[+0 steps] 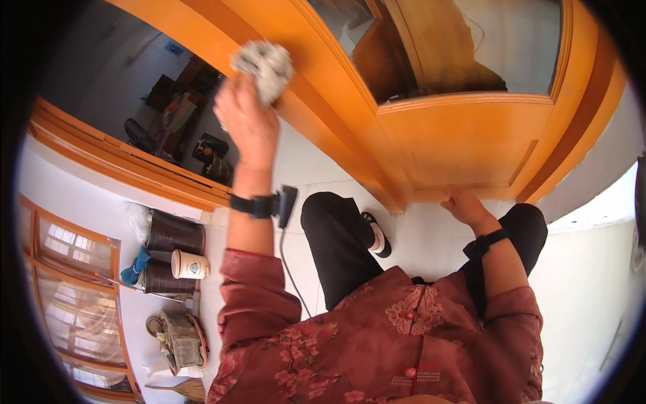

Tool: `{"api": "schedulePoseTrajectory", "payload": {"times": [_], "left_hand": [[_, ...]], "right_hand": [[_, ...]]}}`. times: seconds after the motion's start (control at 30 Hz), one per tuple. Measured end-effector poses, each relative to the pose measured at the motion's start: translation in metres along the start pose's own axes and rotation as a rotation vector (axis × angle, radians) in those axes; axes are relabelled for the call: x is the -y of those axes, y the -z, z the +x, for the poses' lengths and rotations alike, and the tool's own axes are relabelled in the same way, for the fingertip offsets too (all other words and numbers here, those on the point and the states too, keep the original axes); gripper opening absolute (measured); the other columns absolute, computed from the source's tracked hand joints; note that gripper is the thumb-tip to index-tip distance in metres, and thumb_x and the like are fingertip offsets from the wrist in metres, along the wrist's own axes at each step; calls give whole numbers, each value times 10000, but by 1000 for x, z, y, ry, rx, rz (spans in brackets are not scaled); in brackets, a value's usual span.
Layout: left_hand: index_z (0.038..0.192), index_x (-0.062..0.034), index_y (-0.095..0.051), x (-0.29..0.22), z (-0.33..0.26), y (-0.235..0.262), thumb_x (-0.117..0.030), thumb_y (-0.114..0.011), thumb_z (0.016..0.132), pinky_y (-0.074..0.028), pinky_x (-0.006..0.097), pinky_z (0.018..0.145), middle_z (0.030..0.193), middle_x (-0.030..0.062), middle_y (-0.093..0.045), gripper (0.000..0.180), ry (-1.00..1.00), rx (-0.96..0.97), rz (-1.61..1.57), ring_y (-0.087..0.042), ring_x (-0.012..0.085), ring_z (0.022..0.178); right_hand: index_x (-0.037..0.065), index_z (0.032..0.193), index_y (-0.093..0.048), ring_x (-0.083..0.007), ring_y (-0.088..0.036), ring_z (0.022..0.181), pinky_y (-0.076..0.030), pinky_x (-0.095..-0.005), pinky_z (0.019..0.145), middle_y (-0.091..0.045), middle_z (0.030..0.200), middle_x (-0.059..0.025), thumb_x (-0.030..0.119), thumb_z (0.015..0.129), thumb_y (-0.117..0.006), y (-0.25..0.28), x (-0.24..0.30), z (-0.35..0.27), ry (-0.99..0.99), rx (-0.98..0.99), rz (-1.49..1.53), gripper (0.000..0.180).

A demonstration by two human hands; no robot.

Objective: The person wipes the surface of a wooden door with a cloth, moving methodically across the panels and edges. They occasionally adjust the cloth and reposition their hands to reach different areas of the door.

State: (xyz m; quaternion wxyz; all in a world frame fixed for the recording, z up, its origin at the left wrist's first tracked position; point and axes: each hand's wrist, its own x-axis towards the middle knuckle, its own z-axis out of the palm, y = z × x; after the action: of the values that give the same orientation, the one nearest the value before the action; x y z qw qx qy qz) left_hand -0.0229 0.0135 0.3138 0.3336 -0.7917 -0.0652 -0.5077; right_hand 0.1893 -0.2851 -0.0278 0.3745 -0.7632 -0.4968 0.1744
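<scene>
My left hand (247,121) is raised and closed around a crumpled grey-white rag (264,67). The rag is against or very near the edge of the orange-brown wooden door (330,131); contact cannot be told for sure. Slight motion blur softens the hand and the cloth. Over by my right knee, in front of the door's lower panel (464,151), my right hand (465,207) is loosely curled with nothing visible in it. Above that panel is a glass pane (525,47) set in a moulded wooden frame.
Through the doorway at left a dim room shows a fan (210,147). Along the wall stand dark pots (176,232), a pale bucket (190,264), a planter (182,342) and a broom (188,389). A cable (288,266) trails from my left wrist strap. Pale tiles (306,158) cover the floor.
</scene>
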Motion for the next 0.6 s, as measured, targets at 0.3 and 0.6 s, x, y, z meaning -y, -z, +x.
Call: {"api": "schedulePoseTrajectory", "payload": {"times": [0.3, 0.6], "left_hand": [[1192, -117, -581, -127, -182, -27, -48, -579, 778, -395, 433, 821, 1196, 128, -546, 420, 27, 623, -281, -545, 303, 1048], [1216, -130, -615, -95, -137, -23, 2, -609, 762, -410, 435, 841, 1193, 114, -568, 473, 42, 358, -331, -552, 294, 1018]], "right_hand": [[17, 1074, -660, -360, -664, 925, -523, -438, 807, -682, 1010, -204, 178, 799, -754, 1, 8, 7, -95, 155, -19, 332], [27, 1054, -658, -387, -628, 1019, -504, -445, 874, -674, 1051, -198, 186, 793, -761, -1, 5, 9, -46, 141, -75, 322]]}}
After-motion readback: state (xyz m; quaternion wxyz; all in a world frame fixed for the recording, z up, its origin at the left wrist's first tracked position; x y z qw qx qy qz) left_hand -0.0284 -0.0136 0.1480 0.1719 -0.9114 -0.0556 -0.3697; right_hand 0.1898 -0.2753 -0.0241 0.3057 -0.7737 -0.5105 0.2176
